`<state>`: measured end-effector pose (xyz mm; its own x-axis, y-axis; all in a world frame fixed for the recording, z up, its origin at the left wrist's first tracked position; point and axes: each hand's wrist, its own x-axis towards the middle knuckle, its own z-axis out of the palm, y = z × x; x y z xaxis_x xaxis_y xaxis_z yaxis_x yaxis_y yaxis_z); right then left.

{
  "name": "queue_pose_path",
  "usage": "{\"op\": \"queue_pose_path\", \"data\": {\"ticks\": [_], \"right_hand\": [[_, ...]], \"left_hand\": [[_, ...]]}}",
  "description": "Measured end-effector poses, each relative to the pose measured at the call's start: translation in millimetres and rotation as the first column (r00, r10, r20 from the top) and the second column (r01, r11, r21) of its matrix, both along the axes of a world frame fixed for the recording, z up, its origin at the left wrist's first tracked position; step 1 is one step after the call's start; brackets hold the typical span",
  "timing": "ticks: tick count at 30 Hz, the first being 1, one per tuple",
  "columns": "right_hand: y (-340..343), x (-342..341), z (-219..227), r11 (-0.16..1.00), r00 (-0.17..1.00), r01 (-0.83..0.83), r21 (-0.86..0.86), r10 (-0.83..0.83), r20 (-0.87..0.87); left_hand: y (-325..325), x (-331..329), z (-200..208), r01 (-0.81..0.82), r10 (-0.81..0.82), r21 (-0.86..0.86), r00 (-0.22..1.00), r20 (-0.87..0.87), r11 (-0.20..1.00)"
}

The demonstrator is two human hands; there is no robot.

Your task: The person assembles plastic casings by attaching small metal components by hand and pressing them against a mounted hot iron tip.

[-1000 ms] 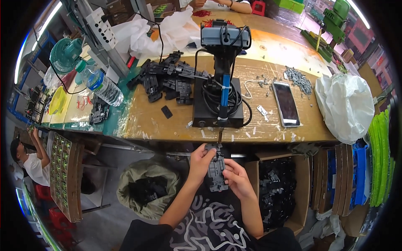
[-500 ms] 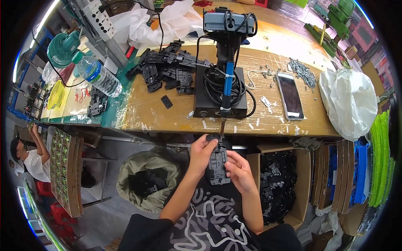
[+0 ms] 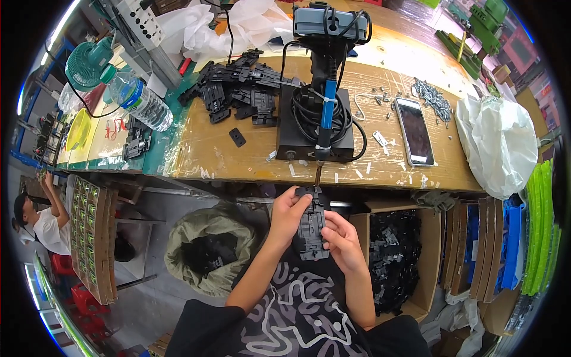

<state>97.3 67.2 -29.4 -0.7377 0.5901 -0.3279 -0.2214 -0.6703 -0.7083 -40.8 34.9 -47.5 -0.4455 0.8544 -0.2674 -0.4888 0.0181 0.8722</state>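
Observation:
Both my hands hold a black moulded plastic part [image 3: 311, 231] just off the bench's front edge. My left hand [image 3: 285, 219] grips its upper left side, thumb across the top end. At its lower right edge, my right hand [image 3: 347, 243] pinches with thumb and fingers. Above hangs a blue and black electric screwdriver [image 3: 328, 113] on a stand, pointing down. Its bit [image 3: 319, 174] reaches the part's top end; whether it sits in a screw is too small to tell. A black box [image 3: 288, 143] with coiled cable stands behind the screwdriver.
Black plastic parts [image 3: 238, 89] lie piled left of the box, near a water bottle [image 3: 143, 102]. A phone [image 3: 414, 132], loose screws [image 3: 432, 98] and a white bag [image 3: 496, 146] lie rightward. Below stand a sack [image 3: 178, 250] and a carton [image 3: 431, 262] of black parts.
The view has shifted slightly, so the bench things sit a little differently. My hands keep the same hold on the plastic part, its top end still by the screwdriver bit.

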Motion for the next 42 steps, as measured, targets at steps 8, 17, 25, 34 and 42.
{"op": "queue_pose_path", "data": {"ticks": [8,17,25,34,42], "right_hand": [[-0.3,2.8,2.3,1.000,1.000,0.010,0.012,-0.010,0.024],[-2.9,3.6,-0.9,1.000,1.000,0.013,0.016,-0.013,0.002],[-3.0,-2.1,7.6,0.999,0.998,0.044,-0.008,-0.044,-0.042],[-8.8,-4.1,15.4,0.999,1.000,0.015,-0.046,-0.016,-0.013],[-14.3,-5.3,17.5,0.992,0.995,0.099,-0.083,-0.097,0.024]], "left_hand": [[0.3,3.0,3.6,-0.024,0.024,-0.041,1.000,-0.010,0.999],[-1.8,5.5,6.5,-0.050,0.058,-0.082,0.994,0.095,0.995],[-1.4,3.7,12.0,-0.054,0.061,-0.074,0.994,0.092,0.996],[-12.3,3.2,16.0,0.057,-0.054,-0.022,0.993,0.109,0.998],[-12.6,8.7,7.7,0.036,-0.031,-0.036,0.992,0.124,0.999]]}}
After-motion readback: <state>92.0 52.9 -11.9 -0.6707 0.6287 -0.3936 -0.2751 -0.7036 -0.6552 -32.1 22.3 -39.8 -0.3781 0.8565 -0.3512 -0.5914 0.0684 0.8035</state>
